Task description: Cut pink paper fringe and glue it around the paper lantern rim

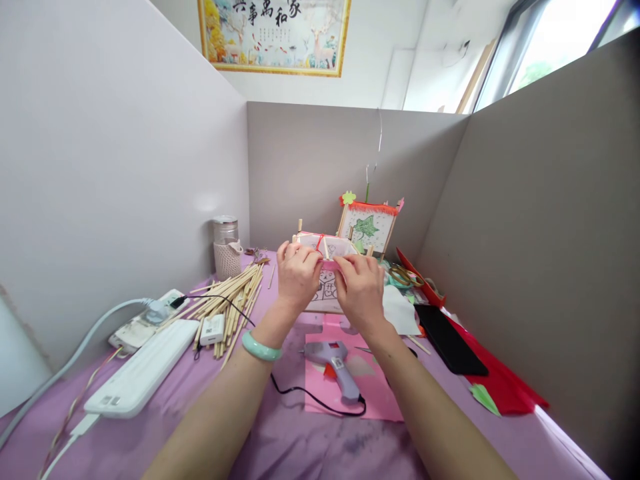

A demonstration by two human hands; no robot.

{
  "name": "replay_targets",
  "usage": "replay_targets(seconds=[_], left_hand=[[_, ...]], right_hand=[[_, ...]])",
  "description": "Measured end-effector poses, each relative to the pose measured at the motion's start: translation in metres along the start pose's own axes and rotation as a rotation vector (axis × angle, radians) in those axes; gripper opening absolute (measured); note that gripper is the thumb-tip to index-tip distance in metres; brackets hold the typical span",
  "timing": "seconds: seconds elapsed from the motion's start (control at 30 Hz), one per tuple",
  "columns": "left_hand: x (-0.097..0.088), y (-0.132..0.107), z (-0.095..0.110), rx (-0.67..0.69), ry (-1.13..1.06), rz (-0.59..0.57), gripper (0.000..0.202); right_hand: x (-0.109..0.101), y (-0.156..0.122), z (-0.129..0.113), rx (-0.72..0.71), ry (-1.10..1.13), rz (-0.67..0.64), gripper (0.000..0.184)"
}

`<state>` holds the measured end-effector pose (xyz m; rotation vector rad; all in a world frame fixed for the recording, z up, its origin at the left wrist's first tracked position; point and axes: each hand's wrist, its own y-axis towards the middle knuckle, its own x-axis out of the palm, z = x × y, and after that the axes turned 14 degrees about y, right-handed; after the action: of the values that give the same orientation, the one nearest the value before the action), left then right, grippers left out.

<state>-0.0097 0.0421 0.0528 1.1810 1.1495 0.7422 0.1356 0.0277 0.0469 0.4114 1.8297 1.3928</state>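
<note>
Head camera above table (pixel 280 437), facing forward and down; left hand (pixel 299 275), right hand (pixel 364 287) near, partition (pixel 310 160) beyond.

The person has two bare forearms (pixel 220 407), a bare left hand (pixel 300 275) and a bare right hand (pixel 361 287), and around the left wrist (pixel 269 328) is worn one bangle (pixel 261 349) of pale mint-green colour, which looks smooth, rather thick, rounded in its section and a little shiny.
</note>
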Motion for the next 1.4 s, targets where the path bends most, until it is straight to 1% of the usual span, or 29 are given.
replay_targets(seconds=[0.17, 0.3, 0.5, 0.73, 0.97, 1.07, 1.2, 1.4], left_hand=[[-0.001, 0.002, 0.000, -0.010, -0.021, -0.013, 0.017], [0.000, 0.002, -0.001, -0.005, -0.010, -0.022, 0.018], [0.001, 0.004, -0.001, 0.009, 0.023, -0.021, 0.018], [0.000, 0.006, 0.001, -0.009, 0.014, -0.057, 0.017], [0.000, 0.009, 0.003, -0.034, 0.049, -0.100, 0.015], [-0.002, 0.009, 0.004, -0.041, 0.066, -0.134, 0.014], [-0.004, 0.010, 0.005, -0.079, 0.079, -0.170, 0.013], [-0.005, 0.015, 0.007, -0.105, 0.105, -0.209, 0.010]], right_hand=[[0.008, 0.008, 0.002, 0.027, -0.019, 0.016, 0.020], [0.010, 0.012, 0.001, 0.035, -0.029, 0.007, 0.017], [0.010, 0.015, 0.001, 0.045, -0.030, 0.011, 0.019], [0.011, 0.017, 0.000, 0.062, -0.028, 0.011, 0.017], [0.011, 0.021, -0.003, 0.111, -0.062, -0.029, 0.018], [0.010, 0.022, -0.006, 0.151, -0.073, -0.050, 0.019], [0.008, 0.027, -0.012, 0.238, -0.081, -0.084, 0.021], [0.003, 0.039, -0.015, 0.362, -0.105, -0.180, 0.021]])
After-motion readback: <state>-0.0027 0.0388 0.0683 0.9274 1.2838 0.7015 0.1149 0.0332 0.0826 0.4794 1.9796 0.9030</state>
